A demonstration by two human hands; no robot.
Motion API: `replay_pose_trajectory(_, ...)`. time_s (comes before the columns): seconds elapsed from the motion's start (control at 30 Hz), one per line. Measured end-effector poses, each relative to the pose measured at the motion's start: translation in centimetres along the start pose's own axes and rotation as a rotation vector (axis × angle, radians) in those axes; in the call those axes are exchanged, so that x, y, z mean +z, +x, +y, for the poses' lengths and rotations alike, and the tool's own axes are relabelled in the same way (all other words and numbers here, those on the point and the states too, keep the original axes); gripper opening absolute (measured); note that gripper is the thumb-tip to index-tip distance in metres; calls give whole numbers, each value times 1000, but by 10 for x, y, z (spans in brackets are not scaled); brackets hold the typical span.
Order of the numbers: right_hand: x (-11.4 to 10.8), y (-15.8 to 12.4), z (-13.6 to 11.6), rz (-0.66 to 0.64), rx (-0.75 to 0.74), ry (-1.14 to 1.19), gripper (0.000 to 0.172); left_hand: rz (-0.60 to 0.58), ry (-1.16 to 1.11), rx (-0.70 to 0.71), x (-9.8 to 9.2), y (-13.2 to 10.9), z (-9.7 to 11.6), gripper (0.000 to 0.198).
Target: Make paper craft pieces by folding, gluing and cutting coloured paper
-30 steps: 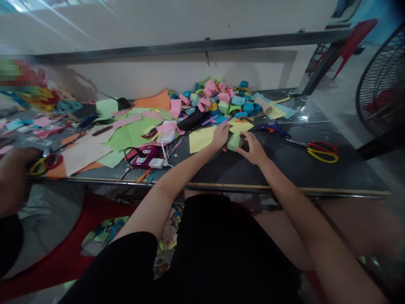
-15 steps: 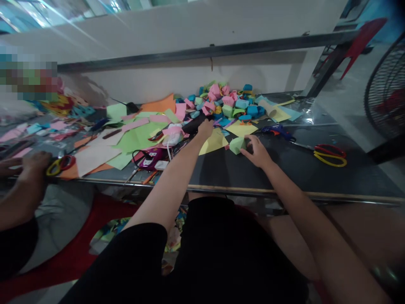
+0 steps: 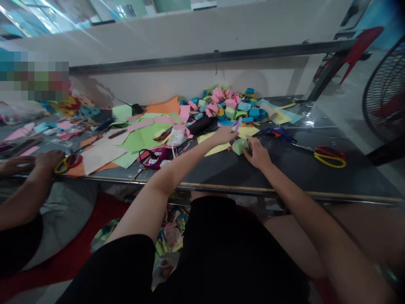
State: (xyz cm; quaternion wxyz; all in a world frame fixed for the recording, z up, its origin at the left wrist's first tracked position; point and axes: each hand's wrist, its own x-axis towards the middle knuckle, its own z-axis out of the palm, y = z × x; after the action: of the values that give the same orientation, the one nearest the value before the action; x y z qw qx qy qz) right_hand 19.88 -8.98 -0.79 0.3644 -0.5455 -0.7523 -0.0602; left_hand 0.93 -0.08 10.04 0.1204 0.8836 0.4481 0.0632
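Observation:
My left hand point(image 3: 225, 135) is closed on a small purple strip point(image 3: 237, 125), held above the yellow paper point(image 3: 218, 147). What the strip is made of is too small to tell. My right hand point(image 3: 258, 153) has its thumb and fingers around the right side of a light green folded paper shape point(image 3: 239, 146) on the dark table. Both hands are close together, with the green shape just below and right of the left fingertips. Behind them lies a heap of small folded paper pieces point(image 3: 230, 112) in pink, blue, green and yellow.
A blue glue gun point(image 3: 280, 134) and scissors with red and yellow handles point(image 3: 330, 157) lie to the right. Coloured sheets point(image 3: 139, 141) and a purple device with a cord point(image 3: 155, 158) are on the left. Another person's hands point(image 3: 47, 160) rest at far left. A fan point(image 3: 384, 93) stands right.
My left hand has moved right and nearer from the black object by the heap, and now carries the purple strip. My right hand stays at the green paper shape.

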Motion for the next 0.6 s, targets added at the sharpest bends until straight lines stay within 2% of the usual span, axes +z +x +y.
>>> replay_pose_trajectory(0.07,1,-1,-2,23,-42,-45,54,-46,71,66,4,-20,33,45)
replay_pose_trajectory(0.1,0,-1,-2,53,-42,-69,50,-17,150,92,6,-30,49,39)
replay_pose_trajectory(0.17,-4,-2,0,121,-8,-94,35,-9,260,157,8,-47,73,40)
replay_pose_trajectory(0.23,-10,-3,4,197,57,-56,18,50,272,199,9,-57,85,48)
replay_pose_trajectory(0.27,-13,-3,6,238,97,-3,14,97,273,235,10,-60,86,52)
replay_pose_trajectory(0.3,-16,-3,8,275,138,80,17,153,282,290,11,-61,85,57)
replay_pose_trajectory(0.43,-20,8,1,366,281,508,51,307,368,585,22,-54,68,56)
replay_pose_trajectory(0.5,-19,22,-11,385,318,629,63,322,340,595,28,-47,59,55)
replay_pose_trajectory(0.6,-20,47,-33,338,398,820,69,313,193,489,27,-36,50,51)
